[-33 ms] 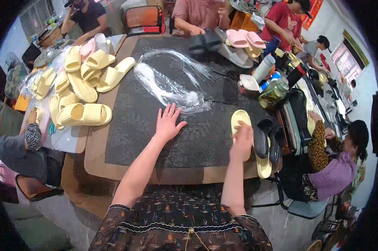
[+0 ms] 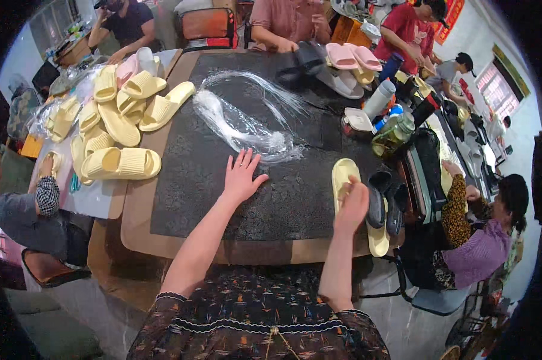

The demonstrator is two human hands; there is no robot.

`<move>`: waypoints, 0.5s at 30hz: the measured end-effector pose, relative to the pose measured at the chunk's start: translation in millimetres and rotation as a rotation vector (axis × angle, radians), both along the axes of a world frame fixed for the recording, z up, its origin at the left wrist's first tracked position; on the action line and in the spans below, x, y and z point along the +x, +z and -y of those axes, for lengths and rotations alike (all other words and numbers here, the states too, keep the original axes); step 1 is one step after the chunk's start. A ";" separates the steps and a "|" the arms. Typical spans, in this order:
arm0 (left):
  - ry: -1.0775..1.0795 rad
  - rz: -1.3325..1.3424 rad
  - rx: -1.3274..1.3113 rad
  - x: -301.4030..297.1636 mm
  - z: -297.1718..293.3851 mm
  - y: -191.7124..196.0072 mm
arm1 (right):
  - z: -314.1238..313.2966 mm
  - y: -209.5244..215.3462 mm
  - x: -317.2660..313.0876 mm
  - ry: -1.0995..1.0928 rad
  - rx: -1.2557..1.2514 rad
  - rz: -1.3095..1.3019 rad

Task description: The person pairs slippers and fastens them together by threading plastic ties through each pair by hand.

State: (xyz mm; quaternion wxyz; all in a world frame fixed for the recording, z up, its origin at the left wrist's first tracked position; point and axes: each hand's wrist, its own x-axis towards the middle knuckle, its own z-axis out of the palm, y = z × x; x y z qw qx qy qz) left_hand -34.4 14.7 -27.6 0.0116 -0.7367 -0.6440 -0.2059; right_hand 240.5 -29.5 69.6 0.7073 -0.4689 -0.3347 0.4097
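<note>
My left hand (image 2: 241, 177) lies flat on the dark patterned mat (image 2: 193, 207), fingers spread and holding nothing. Its fingertips are beside a bundle of clear plastic strips or bags (image 2: 241, 129). On the right, my right hand (image 2: 352, 207) is over the near part of a pale yellow slipper (image 2: 343, 173), its fingers curled in. Whether anything is pinched in them is hidden. Just right of that hand stand dark slippers (image 2: 375, 204), with another yellow slipper (image 2: 378, 243) partly beneath them at the table edge.
A heap of yellow slippers (image 2: 118, 123) covers the left side. Pink slippers (image 2: 343, 55), a white bottle (image 2: 380, 99), a lidded container (image 2: 358, 120) and a jar (image 2: 394, 135) stand at the right back. Across the table, a person handles dark slippers (image 2: 301, 58); others sit around.
My right hand has shifted slightly to the right, its fingers now more curled. The dark slippers handled across the table have moved a little right. My left hand stays put.
</note>
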 end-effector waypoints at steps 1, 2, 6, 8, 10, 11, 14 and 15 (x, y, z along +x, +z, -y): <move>-0.013 -0.002 0.000 4.5 -1.4 0.5 | 11.7 17.7 2.1 -0.054 0.052 -0.085; -0.015 -0.008 -0.001 5.0 -1.4 0.0 | 18.4 25.8 1.5 -0.097 0.103 -0.173; -0.014 -0.003 -0.013 2.3 -0.3 -2.5 | 43.0 32.1 57.6 -0.071 0.336 -0.227; 0.001 -0.021 0.008 4.1 -0.4 -1.4 | 62.5 61.4 80.3 0.197 0.704 -0.696; -0.010 -0.009 0.003 4.3 1.1 2.4 | 80.8 87.2 85.0 0.197 0.828 -0.679; -0.015 0.021 0.001 3.7 3.0 4.6 | 87.8 92.6 87.0 0.361 0.820 -0.681; -0.047 0.268 0.128 -3.8 5.8 10.3 | 90.6 85.1 81.7 0.469 0.734 -0.462; -0.047 0.412 0.193 -7.8 7.3 14.0 | 87.6 76.1 74.6 0.400 0.660 -0.242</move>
